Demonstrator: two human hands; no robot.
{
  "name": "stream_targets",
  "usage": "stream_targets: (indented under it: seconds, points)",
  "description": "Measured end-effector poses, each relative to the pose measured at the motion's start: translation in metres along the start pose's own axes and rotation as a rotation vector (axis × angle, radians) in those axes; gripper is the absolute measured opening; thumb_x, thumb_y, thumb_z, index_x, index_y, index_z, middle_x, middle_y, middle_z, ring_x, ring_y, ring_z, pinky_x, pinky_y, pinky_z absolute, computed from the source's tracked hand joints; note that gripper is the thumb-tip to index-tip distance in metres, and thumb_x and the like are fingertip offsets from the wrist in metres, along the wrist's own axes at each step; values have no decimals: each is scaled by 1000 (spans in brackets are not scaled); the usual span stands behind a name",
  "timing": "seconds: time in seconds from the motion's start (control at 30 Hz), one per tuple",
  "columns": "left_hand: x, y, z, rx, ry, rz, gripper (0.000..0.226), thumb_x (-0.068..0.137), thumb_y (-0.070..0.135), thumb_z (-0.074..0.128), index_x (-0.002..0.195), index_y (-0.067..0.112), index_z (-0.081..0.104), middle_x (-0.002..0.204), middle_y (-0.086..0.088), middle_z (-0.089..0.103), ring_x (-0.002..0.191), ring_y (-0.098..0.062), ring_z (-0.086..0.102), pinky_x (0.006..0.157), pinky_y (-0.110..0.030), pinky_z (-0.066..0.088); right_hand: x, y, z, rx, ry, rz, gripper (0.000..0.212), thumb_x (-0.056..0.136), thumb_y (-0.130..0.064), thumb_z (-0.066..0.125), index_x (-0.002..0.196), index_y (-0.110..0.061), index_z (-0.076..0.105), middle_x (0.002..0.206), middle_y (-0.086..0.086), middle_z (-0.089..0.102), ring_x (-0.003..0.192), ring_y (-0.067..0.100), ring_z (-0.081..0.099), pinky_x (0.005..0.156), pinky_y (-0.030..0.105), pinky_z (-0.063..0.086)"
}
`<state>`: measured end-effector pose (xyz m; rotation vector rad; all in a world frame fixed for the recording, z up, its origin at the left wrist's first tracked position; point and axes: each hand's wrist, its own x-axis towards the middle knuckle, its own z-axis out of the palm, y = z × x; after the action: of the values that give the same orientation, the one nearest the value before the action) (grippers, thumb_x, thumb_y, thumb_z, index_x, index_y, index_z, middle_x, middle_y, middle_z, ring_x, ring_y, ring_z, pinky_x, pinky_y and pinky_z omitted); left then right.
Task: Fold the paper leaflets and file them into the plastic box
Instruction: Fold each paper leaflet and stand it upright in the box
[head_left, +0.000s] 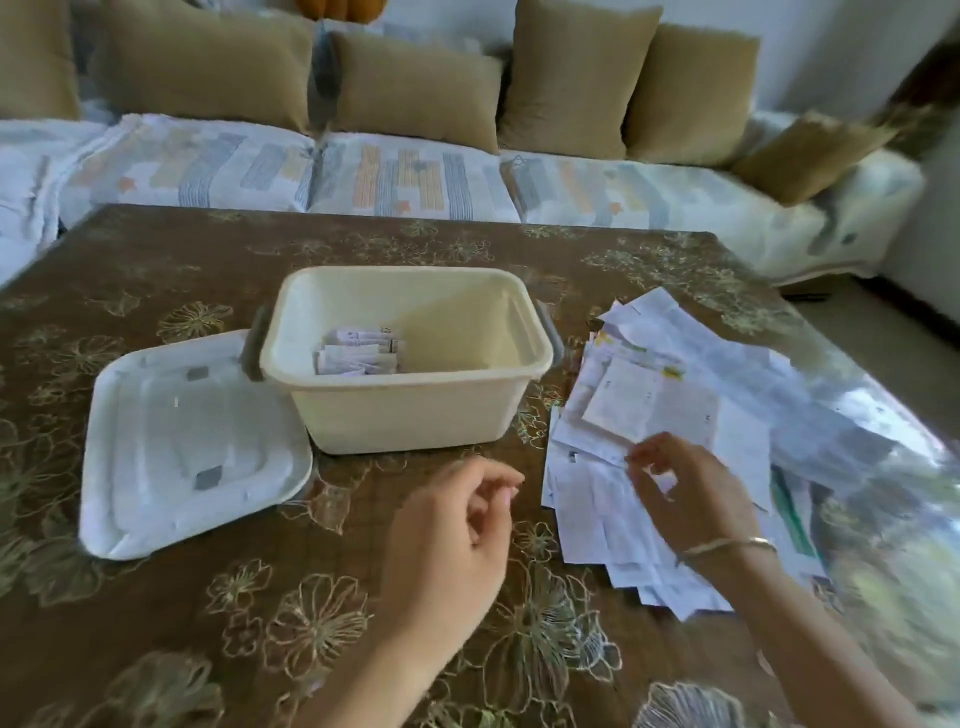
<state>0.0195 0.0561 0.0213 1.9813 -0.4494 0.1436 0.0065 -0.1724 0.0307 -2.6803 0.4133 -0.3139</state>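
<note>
Brown floral table (156, 597) is backed by a sofa (415, 176) with tan cushions (415, 88) along its far edge.

- Box (405, 410) is set mid-table, open side up, between lid and pile. Grey clips are seen on its short sides.
- Lid (171, 447) is laid flat to the left of the box, its far right corner just beside the box's left wall.
- Pile (727, 395) of loose leaflets is spread toward the table's right edge, just right of the box, sheets overlapped at mixed angles.
- Left hand (457, 530) is held over the table between the box's near wall and the near edge. Fingers are loosely curled, nothing is held.
- Right hand (691, 499) is reached over the near part of the pile, wrist bent, bracelet (727, 545) on it. Thumb and fingertip are closed on the near edge of a leaflet (628, 402) on top of the pile. Contact is slightly blurred.
- Hands are apart.
- Box long axis is run left to right, roughly parallel to the far edge.
- Folded leaflets (358, 353) are stacked on edge in the box's left half, long edges left to right.
- Pinched leaflet is lying flat, slightly skewed clockwise. Its long axis cannot be told.
</note>
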Motion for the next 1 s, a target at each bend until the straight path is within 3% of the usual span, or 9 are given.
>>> stream_targets:
  seconds: [0.17, 0.3, 0.47, 0.57, 0.63, 0.73, 0.8, 0.87, 1.0]
  points:
    - [-19, 1, 38, 88, -105, -52, 20, 93, 14, 60, 104, 30, 68, 90, 21, 63, 80, 5, 60, 65, -13, 51, -63, 14, 27, -260, -153, -182, 55, 76, -68, 58, 120, -35, 59, 130, -16, 54, 124, 13, 51, 102, 35, 41]
    - [-28, -5, 39, 107, -104, -68, 33, 94, 1, 54, 104, 30, 66, 101, 21, 65, 88, 11, 61, 70, -7, 49, -77, 10, 36, -135, -64, -378, 46, 68, -55, 74, 107, -29, 67, 111, -13, 68, 105, 10, 65, 82, 33, 57]
    - [-40, -25, 10, 193, -28, -115, 52, 88, -14, 48, 108, 32, 64, 103, 24, 62, 96, 10, 59, 82, -12, 51, -87, -1, 39, -91, -7, -561, 27, 92, -28, 43, 99, -22, 68, 103, -9, 71, 100, 8, 67, 68, 29, 59]
    - [-46, -40, -9, 248, -12, -105, 61, 84, -15, 50, 120, 34, 58, 116, 21, 60, 104, 7, 56, 88, -15, 49, -94, -12, 43, -60, 9, -485, 26, 95, -28, 38, 90, -19, 62, 81, -9, 69, 70, 9, 66, 51, 27, 52]
    - [-51, -47, -20, 239, -40, -111, 69, 84, -9, 58, 132, 40, 45, 128, 20, 54, 112, 7, 52, 90, -12, 47, -100, -19, 48, 20, 7, -440, 20, 97, -27, 38, 84, -20, 52, 61, -10, 54, 49, 9, 51, 42, 25, 41]
    - [-56, -48, -37, 97, -122, -206, 85, 81, 17, 76, 145, 46, 27, 141, 26, 40, 120, 9, 45, 100, -21, 44, -108, -32, 49, 428, -112, -280, 21, 99, -19, 44, 79, -24, 45, 56, -4, 46, 46, 10, 40, 46, 25, 33]
    - [-58, -38, -50, -9, -180, -315, 85, 73, 44, 78, 142, 56, 29, 143, 33, 37, 124, 6, 42, 106, -30, 37, -110, -45, 40, 785, -220, -118, 19, 99, -19, 46, 82, -14, 51, 65, 7, 52, 55, 19, 46, 52, 33, 41]
    - [-56, -27, -60, -110, -230, -352, 58, 70, 57, 75, 123, 61, 51, 133, 32, 52, 122, 1, 48, 106, -36, 38, -106, -56, 31, 1091, -297, 54, 19, 99, -16, 45, 91, -3, 57, 78, 9, 64, 70, 23, 63, 63, 37, 56]
    - [-58, -6, -68, -262, -155, -344, 9, 80, 35, 69, 86, 32, 75, 92, 7, 75, 90, -8, 69, 83, -26, 49, -93, -68, 27, 1305, -336, 192, 19, 98, -8, 44, 90, -5, 61, 85, 10, 65, 73, 18, 66, 65, 34, 59]
